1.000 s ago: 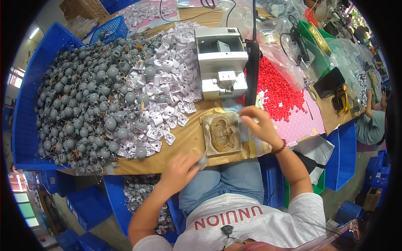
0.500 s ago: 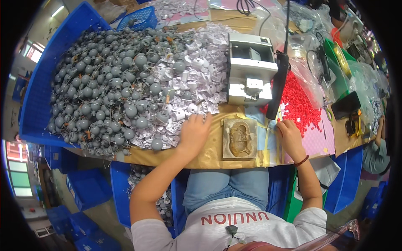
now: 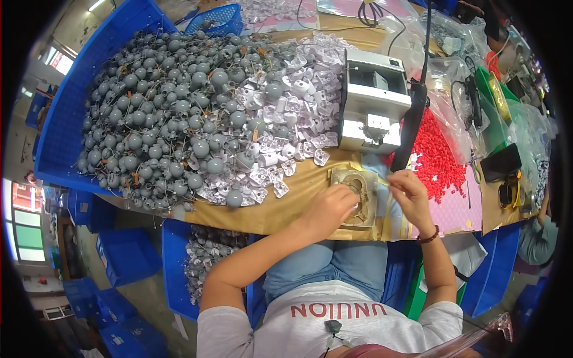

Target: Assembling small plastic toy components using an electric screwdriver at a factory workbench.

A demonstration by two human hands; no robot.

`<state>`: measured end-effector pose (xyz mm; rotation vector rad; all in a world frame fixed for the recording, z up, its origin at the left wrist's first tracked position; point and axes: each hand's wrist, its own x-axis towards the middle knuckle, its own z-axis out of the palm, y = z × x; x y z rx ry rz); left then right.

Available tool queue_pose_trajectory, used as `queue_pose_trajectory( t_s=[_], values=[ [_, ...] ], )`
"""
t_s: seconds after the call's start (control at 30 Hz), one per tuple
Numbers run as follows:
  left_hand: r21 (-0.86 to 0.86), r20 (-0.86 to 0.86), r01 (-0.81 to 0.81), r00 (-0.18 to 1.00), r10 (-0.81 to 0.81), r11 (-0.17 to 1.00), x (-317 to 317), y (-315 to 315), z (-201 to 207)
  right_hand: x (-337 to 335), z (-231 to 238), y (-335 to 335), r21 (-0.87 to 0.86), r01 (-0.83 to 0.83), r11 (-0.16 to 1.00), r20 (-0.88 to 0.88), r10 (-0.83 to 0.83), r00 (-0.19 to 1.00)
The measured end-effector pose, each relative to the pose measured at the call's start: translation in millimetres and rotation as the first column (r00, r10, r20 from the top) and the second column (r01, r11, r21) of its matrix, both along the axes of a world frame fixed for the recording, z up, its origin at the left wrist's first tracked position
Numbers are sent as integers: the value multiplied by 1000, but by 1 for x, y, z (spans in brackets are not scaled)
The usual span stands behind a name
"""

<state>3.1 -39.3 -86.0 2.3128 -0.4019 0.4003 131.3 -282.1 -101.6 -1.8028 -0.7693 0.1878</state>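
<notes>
My left hand [image 3: 330,210] is closed above the near part of a grey block with a brownish recess [image 3: 362,180]. A small piece of a white plastic part shows at its fingertips; the fingers hide the rest. Right of the block, my right hand [image 3: 412,197] is raised with thumb and fingers pinched together. What lies in that pinch is too small to make out. A black hand tool like an electric screwdriver [image 3: 410,128] hangs from a cord just beyond my right hand.
A heap of grey ball-shaped parts with wires [image 3: 173,113] spills from a blue bin [image 3: 59,143] on the left. White plastic parts [image 3: 304,95] lie beside it. Behind the block stands a white and silver machine [image 3: 373,98]; small red parts [image 3: 439,161] are heaped to the right.
My left hand has moved right from the white parts to the grey block, with a white part at its fingertips. My right hand remains beside the block, fingers still pinched.
</notes>
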Motion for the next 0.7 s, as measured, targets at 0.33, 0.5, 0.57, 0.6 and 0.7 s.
queue_pose_trajectory(
  t_s=[0.33,0.5,0.57,0.6,0.7],
  values=[
    [87,75,-341,939,335,936,4,37,6,-19,-4,49,-87,-143,986,529,168,832],
    [380,401,-745,667,628,548,-12,118,41,-24,-10,57,-170,-116,979,679,202,706],
    [442,395,-777,617,680,448,-14,135,42,-28,-6,56,-186,-107,977,683,207,701],
    [462,379,-768,624,683,445,-12,140,39,-30,-4,55,-198,-102,975,673,210,709],
    [469,334,-733,664,669,493,-7,151,33,-33,-3,54,-229,-78,970,674,216,707]
  ],
)
